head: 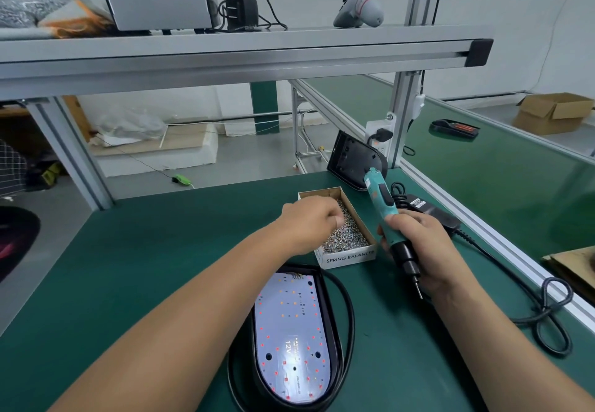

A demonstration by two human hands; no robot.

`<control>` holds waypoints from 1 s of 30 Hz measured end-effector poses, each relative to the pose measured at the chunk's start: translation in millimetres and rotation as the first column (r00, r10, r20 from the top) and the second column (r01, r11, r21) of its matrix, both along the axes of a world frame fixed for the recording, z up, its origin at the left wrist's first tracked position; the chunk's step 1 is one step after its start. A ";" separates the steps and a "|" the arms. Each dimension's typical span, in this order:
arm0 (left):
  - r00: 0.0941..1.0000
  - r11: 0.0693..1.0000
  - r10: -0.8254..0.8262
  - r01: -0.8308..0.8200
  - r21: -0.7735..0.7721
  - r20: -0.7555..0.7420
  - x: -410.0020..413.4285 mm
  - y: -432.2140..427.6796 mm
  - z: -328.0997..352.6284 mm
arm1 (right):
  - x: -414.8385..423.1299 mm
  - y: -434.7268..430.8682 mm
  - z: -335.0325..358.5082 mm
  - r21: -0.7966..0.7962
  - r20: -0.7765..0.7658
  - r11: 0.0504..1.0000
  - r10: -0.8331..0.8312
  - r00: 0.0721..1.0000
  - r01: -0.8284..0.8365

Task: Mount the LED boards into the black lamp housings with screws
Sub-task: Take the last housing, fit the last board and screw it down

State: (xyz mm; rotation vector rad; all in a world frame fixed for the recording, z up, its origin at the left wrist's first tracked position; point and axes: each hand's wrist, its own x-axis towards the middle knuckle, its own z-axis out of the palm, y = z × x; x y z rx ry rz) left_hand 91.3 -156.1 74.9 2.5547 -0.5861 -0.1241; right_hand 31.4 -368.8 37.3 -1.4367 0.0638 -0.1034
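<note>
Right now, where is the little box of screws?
In the head view the screw box sits right of centre on the green table, beyond the lamp housing, under the left hand, left of the screwdriver.

- Bright, even white light falls from overhead onto my table (pixel 161 266).
- White glare washes out the middle of the LED board (pixel 291 352).
- My left hand (pixel 310 220) looks slightly blurred.
- The shelf rail (pixel 225 57) bows towards the edges.
</note>
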 end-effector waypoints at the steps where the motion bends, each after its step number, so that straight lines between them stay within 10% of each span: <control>1: 0.998 0.990 0.028 -0.034 -0.135 -0.048 -2.4 3.2 5.2 | -0.3 -0.7 0.1 0.014 -0.003 1.000 -0.002 1.000 0.002; 6: 0.792 0.469 -0.218 -0.427 -0.773 -0.570 -37.1 38.1 31.6 | -1.9 1.4 2.8 0.168 -0.027 0.986 -0.002 1.000 0.006; 11: 0.598 0.057 -0.512 -0.693 -0.719 -0.617 -98.1 77.7 29.3 | -7.5 18.0 9.8 0.424 0.008 0.905 0.044 0.999 -0.043; 30: 0.785 0.264 -0.232 -0.517 -0.814 -0.574 -154.2 76.6 1.6 | -28.4 104.9 72.7 0.827 0.267 0.537 -0.111 0.957 -0.169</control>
